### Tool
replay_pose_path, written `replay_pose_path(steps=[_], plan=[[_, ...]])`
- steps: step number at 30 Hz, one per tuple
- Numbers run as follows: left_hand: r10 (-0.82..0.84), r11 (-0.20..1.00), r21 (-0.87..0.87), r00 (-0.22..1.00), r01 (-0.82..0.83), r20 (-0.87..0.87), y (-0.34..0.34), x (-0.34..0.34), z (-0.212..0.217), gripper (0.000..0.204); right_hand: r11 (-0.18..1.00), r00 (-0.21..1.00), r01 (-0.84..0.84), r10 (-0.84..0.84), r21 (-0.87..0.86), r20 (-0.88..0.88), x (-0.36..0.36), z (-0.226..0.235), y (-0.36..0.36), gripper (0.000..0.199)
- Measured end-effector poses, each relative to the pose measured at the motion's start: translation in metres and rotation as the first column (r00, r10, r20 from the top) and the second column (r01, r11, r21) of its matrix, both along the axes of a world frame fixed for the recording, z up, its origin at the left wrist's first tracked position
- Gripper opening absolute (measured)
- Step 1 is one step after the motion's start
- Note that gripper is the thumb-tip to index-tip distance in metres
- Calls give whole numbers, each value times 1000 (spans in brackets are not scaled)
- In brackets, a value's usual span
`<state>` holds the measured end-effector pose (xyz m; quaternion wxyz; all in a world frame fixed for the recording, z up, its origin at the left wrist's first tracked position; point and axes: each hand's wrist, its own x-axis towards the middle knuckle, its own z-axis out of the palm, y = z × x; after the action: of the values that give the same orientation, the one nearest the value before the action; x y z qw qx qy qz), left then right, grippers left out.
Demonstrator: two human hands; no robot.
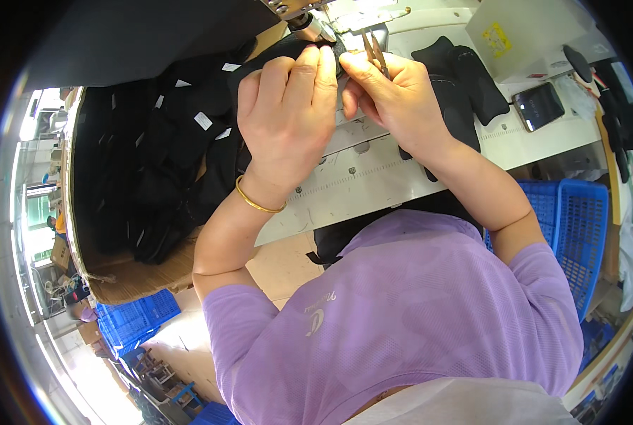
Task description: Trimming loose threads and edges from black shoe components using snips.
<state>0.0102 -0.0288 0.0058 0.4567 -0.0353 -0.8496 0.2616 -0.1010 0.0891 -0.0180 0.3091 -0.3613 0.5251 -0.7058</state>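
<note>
My left hand (288, 117), with a gold bangle at its wrist, is closed at the edge of a piece of black fabric (279, 54), fingertips pressed down beside the metal foot area of a sewing machine (311, 27). Just to its right, my right hand (400, 99) grips a small pair of scissors (376, 52), blades pointing up and away from me. Its thumb and forefinger come close to the same fabric; whether they pinch it is hard to make out. The fabric under the fingertips is partly hidden.
Black fabric pieces with white labels (203, 120) heap up on the left. More black pieces (454, 78) lie on the white table (373, 166) at right, near a phone (538, 106) and a white box (532, 35). Blue crates (582, 234) stand below at right.
</note>
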Motion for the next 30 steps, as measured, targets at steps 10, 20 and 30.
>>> replay_pose_path(steps=[10,20,30], plan=[[417,898,61,885,-437,207,46,6,9,29,999,1000,4,-3,-38,17,1,-2,0,38],[21,995,92,998,-26,54,44,0,1,24,998,996,26,-22,-54,88,-5,0,6,36],[17,993,116,1000,-16,-1,20,-16,-1,26,997,999,0,4,-74,53,-2,2,5,38]])
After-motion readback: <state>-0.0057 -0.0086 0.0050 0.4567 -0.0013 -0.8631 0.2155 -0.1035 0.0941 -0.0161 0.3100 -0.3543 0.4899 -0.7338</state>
